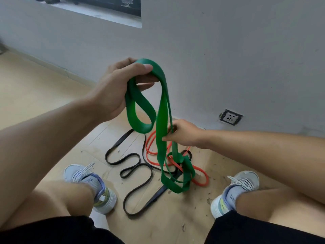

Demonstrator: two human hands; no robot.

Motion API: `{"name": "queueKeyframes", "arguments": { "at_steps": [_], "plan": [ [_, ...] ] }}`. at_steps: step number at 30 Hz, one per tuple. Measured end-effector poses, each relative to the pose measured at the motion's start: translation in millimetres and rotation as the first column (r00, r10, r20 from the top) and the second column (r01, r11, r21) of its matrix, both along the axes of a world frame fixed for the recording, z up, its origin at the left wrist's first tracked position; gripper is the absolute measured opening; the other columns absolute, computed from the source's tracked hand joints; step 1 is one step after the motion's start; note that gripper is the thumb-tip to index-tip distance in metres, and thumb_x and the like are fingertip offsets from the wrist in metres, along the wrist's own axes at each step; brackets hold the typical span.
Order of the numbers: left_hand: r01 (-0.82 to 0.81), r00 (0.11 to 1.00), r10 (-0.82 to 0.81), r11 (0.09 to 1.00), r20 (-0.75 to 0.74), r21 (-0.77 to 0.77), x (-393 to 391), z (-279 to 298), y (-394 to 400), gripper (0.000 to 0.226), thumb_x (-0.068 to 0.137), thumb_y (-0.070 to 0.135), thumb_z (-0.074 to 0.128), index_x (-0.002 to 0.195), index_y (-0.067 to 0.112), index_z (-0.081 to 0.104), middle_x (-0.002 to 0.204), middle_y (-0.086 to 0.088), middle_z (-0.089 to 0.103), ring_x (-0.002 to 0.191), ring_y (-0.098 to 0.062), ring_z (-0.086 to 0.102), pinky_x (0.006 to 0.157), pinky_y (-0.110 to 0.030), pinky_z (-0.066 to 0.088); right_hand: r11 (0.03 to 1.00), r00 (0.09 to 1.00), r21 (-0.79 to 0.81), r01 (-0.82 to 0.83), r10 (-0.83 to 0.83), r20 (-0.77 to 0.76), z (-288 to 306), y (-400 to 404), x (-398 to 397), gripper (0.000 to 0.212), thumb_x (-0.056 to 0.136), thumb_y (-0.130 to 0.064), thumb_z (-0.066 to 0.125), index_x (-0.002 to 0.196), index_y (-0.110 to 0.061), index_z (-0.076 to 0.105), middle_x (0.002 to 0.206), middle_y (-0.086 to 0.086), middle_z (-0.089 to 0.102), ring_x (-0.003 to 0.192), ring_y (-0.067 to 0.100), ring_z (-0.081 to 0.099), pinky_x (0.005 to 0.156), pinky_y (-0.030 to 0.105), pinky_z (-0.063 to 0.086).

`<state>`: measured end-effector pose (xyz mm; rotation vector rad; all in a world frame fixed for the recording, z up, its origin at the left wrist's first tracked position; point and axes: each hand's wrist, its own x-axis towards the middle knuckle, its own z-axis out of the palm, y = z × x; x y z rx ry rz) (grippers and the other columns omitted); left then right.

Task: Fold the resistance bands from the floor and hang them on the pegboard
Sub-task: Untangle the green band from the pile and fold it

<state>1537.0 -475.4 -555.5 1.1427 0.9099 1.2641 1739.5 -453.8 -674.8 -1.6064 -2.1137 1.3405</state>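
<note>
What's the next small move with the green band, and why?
Probably the right hand should slide down the two hanging strands and bring the tail up to the left hand. The left hand already holds the gathered loops of the green band, while the band's lower end sags loose over the red band and black band on the floor.

Black band partly under green band (tangled), framed picture cropped at top

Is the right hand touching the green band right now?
Touching. The head view shows the right hand pinching the hanging strands of the green band between thumb and fingers, below the left hand, which holds the folded top.
</note>
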Motion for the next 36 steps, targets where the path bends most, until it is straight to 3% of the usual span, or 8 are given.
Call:
{"name": "queueKeyframes", "arguments": {
  "at_steps": [6, 10, 13, 16, 21, 24, 31, 36],
  "plan": [
    [-0.104, 0.992, 0.098, 0.992, -0.082, -0.077, -43.9, -13.8, 19.8, 0.014, 0.090, 0.019, 0.053, 0.093, 0.011, 0.064, 0.086, 0.001, 0.076, 0.095, -0.013, 0.073, 0.111, -0.037, 0.046, 0.986, 0.984, -0.021, 0.165, -0.167, -0.064, 11.0, 13.8, 20.7, 0.012, 0.097, -0.013, 0.056, 0.105, -0.009, 0.064, 0.098, 0.008, 0.077, 0.095, 0.026, 0.073, 0.082, 0.035, 0.059],
    [-0.037, 0.925, -0.017, 0.990, -0.380, -0.135, -70.9, -31.9, 25.1, 0.019, 0.075, 0.025, 0.063, 0.091, 0.014, 0.063, 0.094, -0.004, 0.071, 0.101, -0.020, 0.068, 0.086, -0.030, 0.044, 0.975, 0.956, -0.124, 0.183, -0.206, -0.207, 24.2, 19.6, 35.4, 0.012, 0.100, -0.009, 0.047, 0.092, -0.010, 0.056, 0.085, 0.014, 0.073, 0.079, 0.027, 0.070, 0.077, 0.038, 0.057],
    [0.057, 0.627, -0.228, 0.967, -0.745, -0.247, -84.8, -50.5, 21.6, 0.034, 0.060, 0.037, 0.068, 0.081, 0.010, 0.063, 0.088, -0.022, 0.060, 0.087, -0.026, 0.054, 0.078, -0.036, 0.034, 0.968, 0.922, -0.233, 0.090, -0.170, -0.348, 35.1, 21.1, 44.3, 0.006, 0.095, -0.012, 0.061, 0.091, -0.013, 0.057, 0.075, 0.010, 0.065, 0.069, 0.024, 0.062, 0.072, 0.038, 0.055],
    [0.097, 0.309, -0.455, 0.889, -0.835, -0.448, -86.7, -68.6, 16.7, 0.039, 0.060, 0.037, 0.063, 0.088, 0.009, 0.064, 0.086, -0.010, 0.063, 0.086, -0.027, 0.056, 0.079, -0.037, 0.039, 0.970, 0.935, -0.242, -0.037, -0.052, -0.350, 43.2, 21.7, 46.5, 0.051, 0.078, -0.016, 0.085, 0.124, -0.010, 0.062, 0.098, 0.022, 0.069, 0.086, 0.028, 0.067, 0.081, 0.040, 0.059],
    [0.172, 0.411, -0.602, 0.788, -0.684, -0.591, -63.8, -85.5, 15.5, 0.063, 0.069, 0.039, 0.083, 0.123, 0.021, 0.058, 0.116, -0.006, 0.070, 0.114, -0.023, 0.061, 0.088, -0.028, 0.042, 0.999, 0.974, -0.042, 0.005, -0.014, -0.227, 58.0, 12.2, 32.3, 0.038, 0.079, -0.001, 0.082, 0.107, -0.013, 0.060, 0.087, 0.006, 0.072, 0.075, 0.019, 0.071, 0.065, 0.030, 0.057],
    [0.219, 0.333, -0.677, 0.733, -0.656, -0.644, -41.0, -96.1, 16.0, 0.090, 0.063, 0.056, 0.090, 0.136, 0.034, 0.042, 0.124, -0.001, 0.068, 0.119, -0.019, 0.060, 0.102, -0.032, 0.040, 0.993, 0.984, 0.120, -0.009, 0.030, -0.177, 67.7, 9.3, 27.8, 0.029, 0.083, -0.007, 0.081, 0.098, -0.018, 0.059, 0.079, -0.004, 0.071, 0.066, 0.010, 0.067, 0.061, 0.026, 0.053],
    [0.138, 0.213, -0.533, 0.846, -0.819, -0.515, -10.3, -106.1, 18.0, 0.047, 0.076, 0.026, 0.087, 0.108, 0.018, 0.053, 0.100, -0.001, 0.067, 0.089, -0.019, 0.059, 0.065, -0.027, 0.042, 0.932, 0.996, 0.359, -0.053, 0.075, -0.048, 77.4, 7.8, 34.4, 0.025, 0.079, -0.024, 0.085, 0.099, -0.028, 0.071, 0.086, -0.006, 0.075, 0.068, 0.003, 0.064, 0.067, 0.020, 0.051],
    [0.234, 0.192, -0.517, 0.849, -0.834, -0.473, -13.0, -104.5, 13.3, 0.139, 0.059, 0.050, 0.095, 0.162, 0.031, 0.003, 0.167, -0.004, 0.022, 0.151, -0.028, 0.026, 0.120, -0.039, 0.030, 0.929, 0.991, 0.345, -0.131, 0.130, 0.025, 72.6, 6.6, 37.4, 0.031, 0.077, -0.029, 0.087, 0.105, -0.032, 0.074, 0.091, -0.011, 0.075, 0.079, 0.005, 0.071, 0.076, 0.022, 0.058]
  ]
}}
